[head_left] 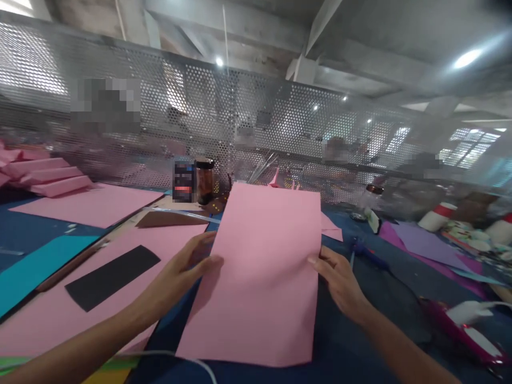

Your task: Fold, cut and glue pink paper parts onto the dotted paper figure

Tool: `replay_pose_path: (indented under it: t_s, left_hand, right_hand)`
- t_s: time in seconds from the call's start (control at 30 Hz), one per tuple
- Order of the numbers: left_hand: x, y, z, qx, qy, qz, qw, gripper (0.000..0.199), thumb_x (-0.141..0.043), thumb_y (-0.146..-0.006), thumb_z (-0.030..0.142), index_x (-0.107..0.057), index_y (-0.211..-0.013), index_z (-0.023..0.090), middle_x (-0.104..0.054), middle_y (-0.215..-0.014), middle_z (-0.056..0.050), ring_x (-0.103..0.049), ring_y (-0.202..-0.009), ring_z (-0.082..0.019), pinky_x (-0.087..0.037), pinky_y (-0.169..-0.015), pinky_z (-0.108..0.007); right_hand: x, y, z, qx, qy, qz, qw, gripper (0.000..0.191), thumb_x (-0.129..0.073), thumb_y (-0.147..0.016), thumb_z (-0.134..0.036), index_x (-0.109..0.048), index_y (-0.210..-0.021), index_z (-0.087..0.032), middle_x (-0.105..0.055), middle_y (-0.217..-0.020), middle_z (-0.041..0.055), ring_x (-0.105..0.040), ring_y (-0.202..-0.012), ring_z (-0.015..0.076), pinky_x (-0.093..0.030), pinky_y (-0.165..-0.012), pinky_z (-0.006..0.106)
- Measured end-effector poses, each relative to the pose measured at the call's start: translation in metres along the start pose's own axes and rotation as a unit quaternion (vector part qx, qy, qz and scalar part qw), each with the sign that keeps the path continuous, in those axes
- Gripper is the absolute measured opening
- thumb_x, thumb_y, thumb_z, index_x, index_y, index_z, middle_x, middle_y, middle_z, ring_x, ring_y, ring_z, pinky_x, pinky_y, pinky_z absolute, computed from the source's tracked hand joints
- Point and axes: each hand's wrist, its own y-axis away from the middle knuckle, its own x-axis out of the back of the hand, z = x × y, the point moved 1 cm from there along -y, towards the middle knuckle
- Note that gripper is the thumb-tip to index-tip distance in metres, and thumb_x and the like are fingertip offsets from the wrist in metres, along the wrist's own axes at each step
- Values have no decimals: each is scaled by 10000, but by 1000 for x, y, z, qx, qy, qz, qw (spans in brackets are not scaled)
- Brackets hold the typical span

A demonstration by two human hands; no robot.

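A large pink sheet (pixel 264 277) is held up in the middle of the head view, its lower part above the blue table. My left hand (pixel 192 264) pinches its left edge, the thumb in front and the fingers partly behind. At the right edge, my right hand (pixel 336 274) grips the same sheet, thumb on the front face. To the left, a black strip (pixel 114 277) lies on another pink sheet (pixel 44 320).
Folded pink paper (pixel 52 173) is piled at the far left, near a teal sheet (pixel 44 266). A dark-lidded jar (pixel 205 181) stands behind. On the right are a blue glue gun (pixel 370 255), purple sheets (pixel 428 245) and a magenta tool (pixel 464 328). Perforated metal panels (pixel 256 128) stand across the back.
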Motion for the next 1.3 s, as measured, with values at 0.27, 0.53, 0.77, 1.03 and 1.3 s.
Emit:
replay_pose_path:
  t_s: [0.27, 0.53, 0.77, 1.03, 1.3]
  left_hand:
    - [-7, -8, -31, 75, 86, -87, 990, 439, -713, -893, 486, -671, -1242, 223, -800, -1110, -83, -744, -1000, -286, -554, -883, -383]
    - [7, -10, -34, 111, 62, 25, 992, 467, -770, -809, 490, -688, -1199, 246, -780, -1174, -63, -710, -1081, -291, -524, -964, -391]
    - [-1, 4, -15, 124, 103, 4, 987, 424, -817, -755, 356, -683, -1138, 232, -788, -1043, -56, -729, -922, -253, -561, -847, -353]
    - [-22, 20, -3, 125, 117, 20, 985, 244, -819, -772, 359, -663, -839, 184, -651, -737, 14, -600, -700, -146, -503, -641, -253]
    - [-35, 33, 12, 144, 162, 22, 976, 267, -806, -782, 356, -667, -934, 185, -700, -882, -30, -667, -837, -192, -573, -757, -297]
  right_hand:
    - [-7, -14, 15, -28, 53, -17, 998, 320, -590, -962, -491, -672, -1048, -195, -626, -785, 6, -570, -722, 182, -461, -688, 298]
    - [-18, -8, 26, -87, 20, -127, 988, 489, -615, -952, -401, -460, -1360, -183, -675, -845, 8, -678, -866, 208, -507, -838, 351]
    - [-13, -16, 36, -7, 108, -62, 992, 439, -582, -936, -329, -490, -1343, -194, -673, -877, 14, -695, -833, 194, -565, -774, 340]
    - [-4, -15, 20, 129, 246, 27, 960, 310, -637, -941, -304, -606, -1238, -218, -617, -1341, 130, -526, -1308, 313, -342, -1156, 547]
    - [-36, 36, -17, 370, 394, -168, 824, 482, -631, -930, -158, -508, -1394, -199, -631, -1383, 135, -547, -1309, 283, -317, -1184, 542]
